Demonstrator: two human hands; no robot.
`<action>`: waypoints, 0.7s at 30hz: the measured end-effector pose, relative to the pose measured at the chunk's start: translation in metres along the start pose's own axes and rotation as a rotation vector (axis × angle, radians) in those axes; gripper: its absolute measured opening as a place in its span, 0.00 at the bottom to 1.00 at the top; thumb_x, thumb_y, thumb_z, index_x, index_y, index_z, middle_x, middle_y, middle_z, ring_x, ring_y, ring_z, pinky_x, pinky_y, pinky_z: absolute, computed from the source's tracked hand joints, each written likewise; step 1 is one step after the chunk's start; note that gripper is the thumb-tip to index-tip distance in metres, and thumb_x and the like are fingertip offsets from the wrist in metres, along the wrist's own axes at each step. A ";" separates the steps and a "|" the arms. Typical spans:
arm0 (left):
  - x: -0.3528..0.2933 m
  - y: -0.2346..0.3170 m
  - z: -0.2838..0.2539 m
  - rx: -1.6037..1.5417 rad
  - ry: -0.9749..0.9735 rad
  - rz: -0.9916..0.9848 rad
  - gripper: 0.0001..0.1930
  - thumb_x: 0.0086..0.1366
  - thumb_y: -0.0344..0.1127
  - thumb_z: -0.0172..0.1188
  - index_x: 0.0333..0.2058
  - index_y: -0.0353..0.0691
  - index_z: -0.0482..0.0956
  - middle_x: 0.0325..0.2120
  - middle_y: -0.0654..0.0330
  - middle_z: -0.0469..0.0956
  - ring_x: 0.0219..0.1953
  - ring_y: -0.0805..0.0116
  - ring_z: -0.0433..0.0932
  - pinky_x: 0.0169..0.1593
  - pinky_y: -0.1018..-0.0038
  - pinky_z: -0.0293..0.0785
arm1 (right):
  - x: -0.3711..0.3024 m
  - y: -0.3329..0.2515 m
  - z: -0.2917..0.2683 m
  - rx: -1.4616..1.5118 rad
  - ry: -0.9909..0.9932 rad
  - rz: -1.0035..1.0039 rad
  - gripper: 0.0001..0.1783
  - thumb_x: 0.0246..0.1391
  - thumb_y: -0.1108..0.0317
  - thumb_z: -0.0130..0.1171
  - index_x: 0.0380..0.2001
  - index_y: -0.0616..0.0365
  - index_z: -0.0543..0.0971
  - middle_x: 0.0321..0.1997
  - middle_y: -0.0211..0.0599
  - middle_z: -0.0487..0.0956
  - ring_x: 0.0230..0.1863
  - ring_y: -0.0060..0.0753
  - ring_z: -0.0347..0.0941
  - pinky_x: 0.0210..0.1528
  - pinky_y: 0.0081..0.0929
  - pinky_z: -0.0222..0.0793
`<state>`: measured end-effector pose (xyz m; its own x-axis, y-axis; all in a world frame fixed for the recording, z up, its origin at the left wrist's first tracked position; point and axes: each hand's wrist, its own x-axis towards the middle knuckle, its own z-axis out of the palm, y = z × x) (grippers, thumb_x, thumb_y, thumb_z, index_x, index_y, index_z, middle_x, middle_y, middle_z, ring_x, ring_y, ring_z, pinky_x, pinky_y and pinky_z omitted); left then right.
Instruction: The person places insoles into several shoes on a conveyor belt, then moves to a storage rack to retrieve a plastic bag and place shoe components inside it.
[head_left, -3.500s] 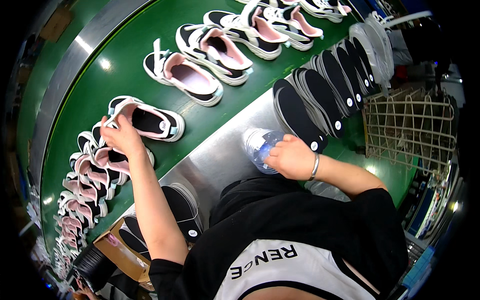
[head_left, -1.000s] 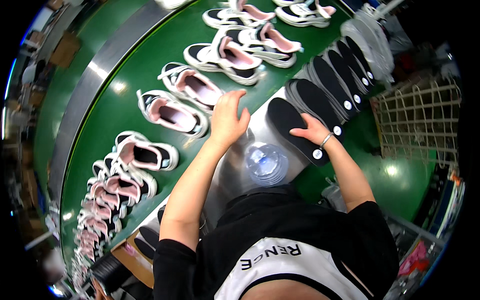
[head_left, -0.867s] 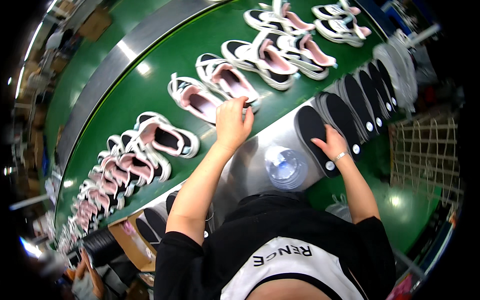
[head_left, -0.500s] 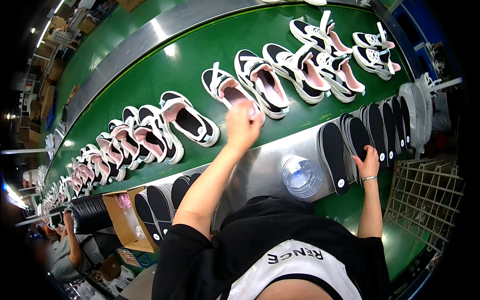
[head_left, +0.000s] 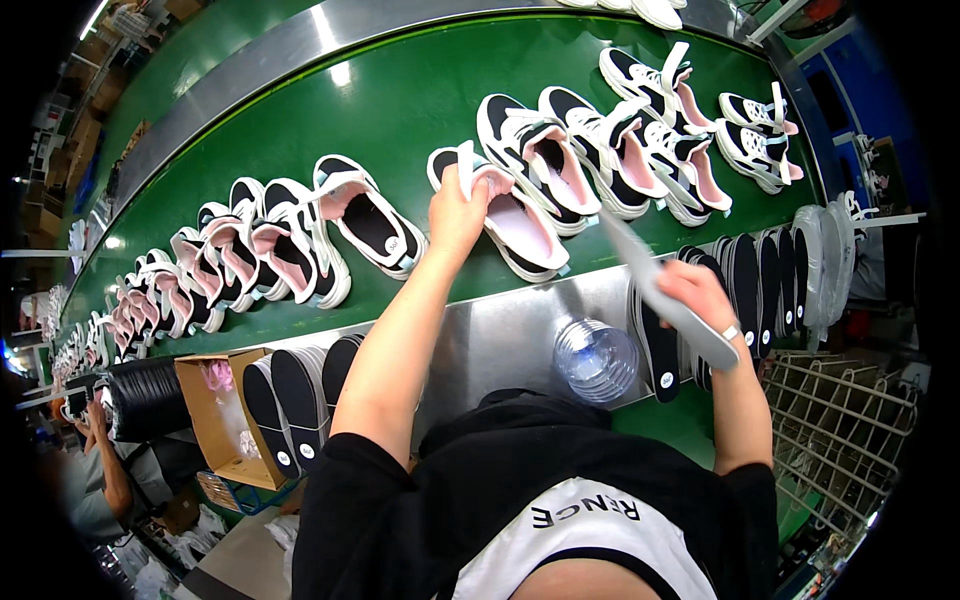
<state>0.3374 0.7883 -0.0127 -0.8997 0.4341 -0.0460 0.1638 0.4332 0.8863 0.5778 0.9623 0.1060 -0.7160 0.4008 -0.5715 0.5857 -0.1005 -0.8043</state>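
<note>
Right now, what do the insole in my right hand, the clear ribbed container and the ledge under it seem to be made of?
The insole: possibly foam, matte; its dull grey face suggests it, though blur leaves that open. The clear ribbed container: likely glossy plastic, being see-through with bright highlights. The ledge: metal, perhaps steel, satin-finished, judging by its soft, silvery reflections.

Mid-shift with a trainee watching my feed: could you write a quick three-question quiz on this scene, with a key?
1. What does the right hand hold?
2. Fill in: the left hand grips a white-and-black ____ with pink lining.
3. True or false: the clear plastic container rests on the metal ledge.

Key: 1. A grey insole. 2. Shoe. 3. True.
</note>
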 end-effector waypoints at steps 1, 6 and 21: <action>-0.001 0.002 -0.001 -0.077 -0.055 -0.076 0.14 0.53 0.41 0.49 0.33 0.38 0.69 0.23 0.47 0.74 0.31 0.46 0.72 0.36 0.60 0.66 | 0.017 -0.007 0.012 -0.053 -0.108 -0.019 0.13 0.44 0.62 0.53 0.17 0.61 0.73 0.16 0.26 0.69 0.16 0.16 0.64 0.17 0.16 0.59; -0.004 0.005 -0.010 0.012 -0.094 -0.064 0.15 0.54 0.42 0.49 0.31 0.34 0.71 0.23 0.50 0.74 0.26 0.59 0.75 0.31 0.71 0.68 | 0.100 -0.030 0.101 -0.980 -0.186 -0.286 0.10 0.38 0.65 0.53 0.19 0.62 0.77 0.20 0.42 0.73 0.19 0.34 0.70 0.27 0.29 0.67; -0.019 0.013 0.001 0.073 0.063 -0.041 0.10 0.57 0.36 0.45 0.34 0.38 0.71 0.25 0.49 0.75 0.30 0.50 0.74 0.33 0.62 0.68 | 0.068 -0.040 0.102 -1.543 -0.136 -0.539 0.07 0.37 0.68 0.51 0.21 0.58 0.76 0.26 0.41 0.74 0.31 0.39 0.72 0.29 0.31 0.69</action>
<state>0.3566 0.7864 -0.0009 -0.9295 0.3653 -0.0501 0.1535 0.5069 0.8482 0.4668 0.9012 0.0832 -0.9282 -0.0001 -0.3720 0.0148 0.9992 -0.0372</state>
